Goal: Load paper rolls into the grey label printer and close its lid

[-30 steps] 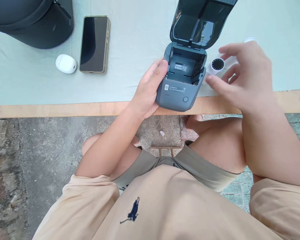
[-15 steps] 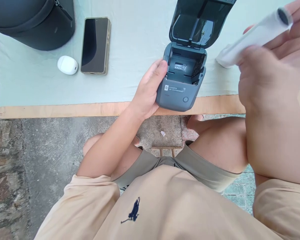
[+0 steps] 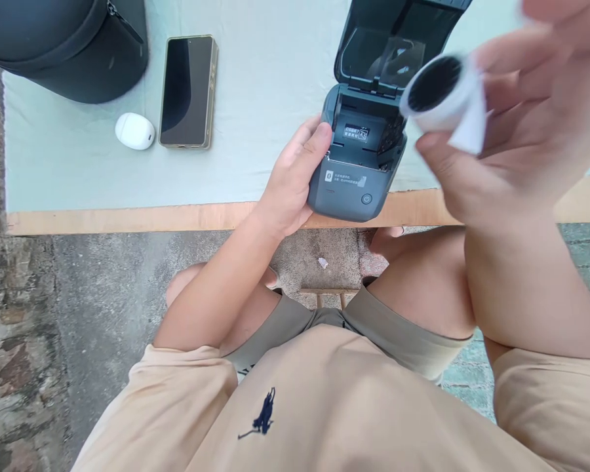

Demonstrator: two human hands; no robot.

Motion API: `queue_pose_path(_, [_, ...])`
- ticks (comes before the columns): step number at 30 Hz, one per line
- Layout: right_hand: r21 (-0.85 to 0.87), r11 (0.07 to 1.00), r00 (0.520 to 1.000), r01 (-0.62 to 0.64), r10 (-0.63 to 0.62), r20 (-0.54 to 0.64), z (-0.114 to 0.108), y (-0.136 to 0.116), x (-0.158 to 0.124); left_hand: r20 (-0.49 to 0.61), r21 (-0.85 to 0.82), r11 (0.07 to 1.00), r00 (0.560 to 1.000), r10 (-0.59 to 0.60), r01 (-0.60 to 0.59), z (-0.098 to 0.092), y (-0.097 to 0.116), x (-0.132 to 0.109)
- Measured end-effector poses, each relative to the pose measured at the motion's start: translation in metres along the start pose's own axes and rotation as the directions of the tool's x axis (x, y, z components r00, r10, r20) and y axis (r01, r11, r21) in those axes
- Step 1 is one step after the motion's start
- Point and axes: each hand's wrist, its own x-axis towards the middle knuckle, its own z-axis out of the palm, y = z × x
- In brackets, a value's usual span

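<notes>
A dark grey portable label printer (image 3: 341,190) is tilted over the table's front edge, its lid (image 3: 398,49) swung up and its paper bay showing a small printed sticker. My left hand (image 3: 295,174) grips the printer's left side, thumb on the rim of the bay. To the right of the bay, my right hand (image 3: 516,118) pinches a white paper roll (image 3: 467,111) with a black core end facing the printer. A loose flap of paper hangs from the roll. Some fingers of the right hand are blurred.
A phone (image 3: 187,92) lies on the pale cloth left of the printer. Beside it rests a white earbud case (image 3: 134,131). A black zippered bag (image 3: 69,52) stands at the far left. The table's wooden edge (image 3: 128,218) runs above my knees.
My right hand has moved left toward the printer and turned the roll, so its black core end now faces the bay. My left hand and the printer have barely shifted.
</notes>
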Motion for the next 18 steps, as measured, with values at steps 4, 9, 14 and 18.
queue_pose_path(4, [-0.255,0.955,0.985,0.155,-0.129,0.113,0.011,-0.016,0.004,-0.04,0.03,0.999,0.999,-0.017,0.018,0.002,0.0,-0.001])
queue_pose_path(9, [-0.386,0.918,0.994,0.089,-0.06,0.089,0.017,-0.023,0.01,-0.028,0.021,1.0,0.999,-0.016,0.017,0.003,-0.001,-0.004])
queue_pose_path(14, [-0.405,0.912,0.995,0.059,-0.02,0.1,0.017,-0.019,0.008,-0.005,0.035,0.999,1.0,0.004,-0.004,0.001,-0.002,-0.005])
queue_pose_path(18, [-0.451,0.89,0.984,0.062,0.021,0.177,0.018,-0.014,0.007,0.016,0.067,0.998,1.0,0.02,-0.021,-0.001,-0.004,-0.003])
